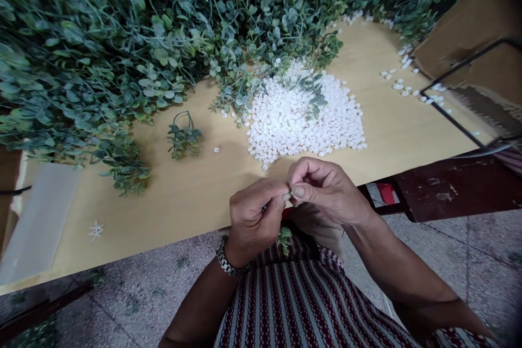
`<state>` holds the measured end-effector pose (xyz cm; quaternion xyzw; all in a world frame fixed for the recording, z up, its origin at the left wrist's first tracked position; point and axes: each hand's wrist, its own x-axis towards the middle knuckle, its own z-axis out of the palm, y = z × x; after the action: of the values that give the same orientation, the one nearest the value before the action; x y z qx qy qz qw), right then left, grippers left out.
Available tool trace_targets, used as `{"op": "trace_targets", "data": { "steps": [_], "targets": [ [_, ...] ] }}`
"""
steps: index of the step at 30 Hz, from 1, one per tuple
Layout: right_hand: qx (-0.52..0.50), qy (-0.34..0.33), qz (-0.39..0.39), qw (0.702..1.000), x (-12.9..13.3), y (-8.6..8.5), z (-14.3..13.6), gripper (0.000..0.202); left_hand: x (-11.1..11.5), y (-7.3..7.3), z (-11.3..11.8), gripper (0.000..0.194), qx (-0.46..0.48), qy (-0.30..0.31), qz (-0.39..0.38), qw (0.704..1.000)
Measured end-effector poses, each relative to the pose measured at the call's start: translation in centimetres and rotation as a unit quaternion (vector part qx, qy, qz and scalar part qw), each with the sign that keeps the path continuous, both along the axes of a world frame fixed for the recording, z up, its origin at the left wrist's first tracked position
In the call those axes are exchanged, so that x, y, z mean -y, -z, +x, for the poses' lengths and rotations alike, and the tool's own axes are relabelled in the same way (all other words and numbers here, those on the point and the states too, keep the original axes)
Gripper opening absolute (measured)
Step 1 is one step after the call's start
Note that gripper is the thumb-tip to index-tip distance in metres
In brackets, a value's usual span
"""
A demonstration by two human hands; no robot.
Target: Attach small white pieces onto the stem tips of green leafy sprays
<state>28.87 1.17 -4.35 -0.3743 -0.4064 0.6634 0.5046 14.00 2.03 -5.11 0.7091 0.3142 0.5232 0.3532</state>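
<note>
My left hand (253,216) is closed in a pinch on the thin stem of an artificial leaf sprig (284,239), whose green leaves hang below the fingers. My right hand (328,191) meets it fingertip to fingertip, thumb and forefinger pressed together at the stem's end. What the right fingers hold is too small and covered to make out. Just beyond both hands, a heap of small white plastic caps (302,125) lies on the tabletop (191,190). One loose white cap (217,150) sits left of the heap.
A thick bank of artificial greenery (171,22) fills the table's far side. A small curled sprig (183,138) and a white star-shaped piece (96,230) lie at left, near a translucent strip (44,217). At right stand a cardboard box (477,27) and a black metal rod (452,119).
</note>
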Motion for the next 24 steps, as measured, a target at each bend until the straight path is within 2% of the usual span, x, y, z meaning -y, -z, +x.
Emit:
{"op": "trace_targets", "data": {
  "steps": [11,19,21,24],
  "targets": [
    [0.048,0.037,0.035,0.998,0.0,0.2,-0.43,0.02,0.19,0.27,0.3,0.017,-0.021,-0.042,0.036,0.998],
    [0.095,0.009,0.049,0.994,-0.37,-0.24,-0.2,0.023,0.21,0.31,0.45,0.015,-0.012,-0.044,0.028,0.999],
    [0.107,0.009,0.061,0.992,-0.45,-0.35,-0.27,0.023,0.19,0.31,0.48,0.014,-0.001,-0.036,0.005,0.999],
    [0.12,0.042,0.106,0.986,-0.41,-0.32,-0.42,0.018,-0.04,0.2,0.5,0.01,0.064,-0.018,-0.097,0.993]
  ]
}}
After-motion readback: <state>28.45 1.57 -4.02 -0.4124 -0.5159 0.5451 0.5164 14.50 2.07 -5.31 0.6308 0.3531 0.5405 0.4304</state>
